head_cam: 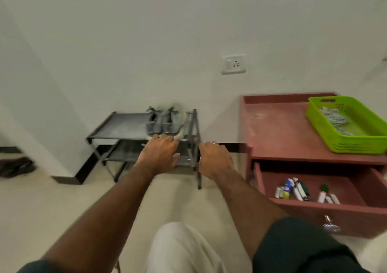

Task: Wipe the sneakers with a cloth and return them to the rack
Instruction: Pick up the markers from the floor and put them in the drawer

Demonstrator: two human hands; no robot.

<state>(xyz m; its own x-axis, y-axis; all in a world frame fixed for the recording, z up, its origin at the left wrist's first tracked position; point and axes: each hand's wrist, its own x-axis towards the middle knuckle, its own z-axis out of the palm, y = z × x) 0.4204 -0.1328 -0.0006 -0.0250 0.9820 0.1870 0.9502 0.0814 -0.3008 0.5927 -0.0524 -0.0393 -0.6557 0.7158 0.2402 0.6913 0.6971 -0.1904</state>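
Observation:
Two grey sneakers [165, 121] with pale soles stand side by side on the right end of the top shelf of a low dark rack [123, 126] against the wall. My left hand [160, 153] is stretched out just in front of them, its fingertips at their heels; whether it touches them is unclear. To the right of the rack's end frame, my right hand [215, 158] has its fingers curled and holds nothing. A grey cloth [334, 119] lies in a green basket [354, 145].
A red-brown cabinet [278, 130] stands on the right with the green basket on top and its drawer [314, 205] pulled out, holding markers and small bottles. A wall socket [234, 64] is above the rack. Dark shoes [15, 167] lie on the floor at far left.

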